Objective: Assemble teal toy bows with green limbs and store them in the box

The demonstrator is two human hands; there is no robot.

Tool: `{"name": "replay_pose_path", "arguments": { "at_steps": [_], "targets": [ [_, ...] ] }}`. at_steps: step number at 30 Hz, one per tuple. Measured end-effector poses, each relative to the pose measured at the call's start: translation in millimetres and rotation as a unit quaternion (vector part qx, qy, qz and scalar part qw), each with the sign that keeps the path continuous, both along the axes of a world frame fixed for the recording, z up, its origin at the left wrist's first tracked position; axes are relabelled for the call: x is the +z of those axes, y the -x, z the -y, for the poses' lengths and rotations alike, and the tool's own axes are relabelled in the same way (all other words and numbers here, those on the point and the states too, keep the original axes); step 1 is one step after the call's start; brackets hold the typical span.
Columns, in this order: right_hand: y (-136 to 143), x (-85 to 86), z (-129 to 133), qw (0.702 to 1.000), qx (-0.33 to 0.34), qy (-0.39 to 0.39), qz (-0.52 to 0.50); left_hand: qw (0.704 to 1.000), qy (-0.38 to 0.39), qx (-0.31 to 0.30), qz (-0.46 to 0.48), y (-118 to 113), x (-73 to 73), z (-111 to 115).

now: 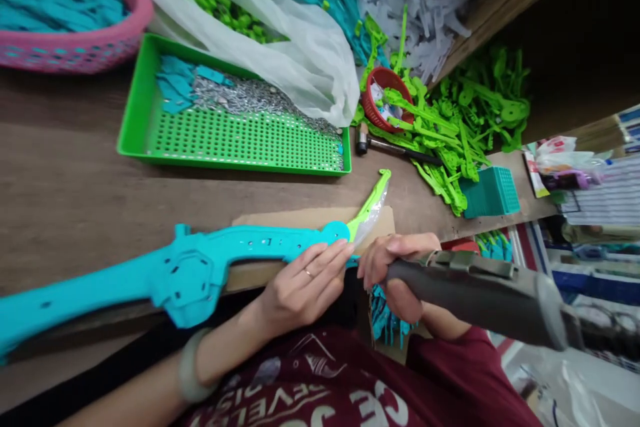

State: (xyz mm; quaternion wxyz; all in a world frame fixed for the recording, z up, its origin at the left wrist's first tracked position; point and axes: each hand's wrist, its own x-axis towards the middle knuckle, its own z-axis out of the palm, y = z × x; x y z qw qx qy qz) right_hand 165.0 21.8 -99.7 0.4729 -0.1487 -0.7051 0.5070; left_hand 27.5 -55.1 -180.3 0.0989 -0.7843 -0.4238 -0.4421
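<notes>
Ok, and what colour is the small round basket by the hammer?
The basket is red; it shows best in the head view.

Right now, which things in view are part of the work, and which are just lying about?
In the work:
- blue part, left hand flat on its end
- dark tool, gripped by the right hand
- lime-green curved piece, against the blue part
- cardboard underneath

Lying about:
- hammer
- green tray
- red basket
- pink basket
</notes>
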Motion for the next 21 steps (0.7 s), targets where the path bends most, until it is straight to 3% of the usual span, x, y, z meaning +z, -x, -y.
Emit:
{"name": "replay_pose_path", "arguments": {
  "at_steps": [3,7,10,12,14,17,19,21],
  "targets": [
    [-1,-1.6,-3,0.999,0.039,0.004,0.023,1.0,-0.006,0.014,0.007,-2,-0.9,1],
    [-7,1.2,-8,0.989,0.14,0.007,0.037,1.0,-0.004,0.005,0.01,-3,-4.6,4],
    [-2,13.1,-21,0.974,0.221,0.029,0.035,0.999,-0.021,0.023,0.041,-9,-7.8,1],
    [17,26.4,-39,0.973,0.228,0.033,0.011,0.998,-0.014,0.032,0.044,-16,-4.8,-7],
    [49,37.9,-62,0.985,0.17,0.011,-0.017,0.999,0.001,0.034,0.021,-23,4.8,-14],
    [111,36.3,-102,1.0,-0.002,0.017,-0.026,1.0,0.0,-0.009,0.012,-20,25.9,-5],
    [147,21.2,-126,0.997,-0.066,0.022,-0.016,0.992,0.03,-0.093,0.084,-4,34.6,18],
    [170,1.2,-142,0.994,-0.102,0.027,0.004,0.945,0.166,-0.162,0.232,19,31.9,54]
  ]
}}
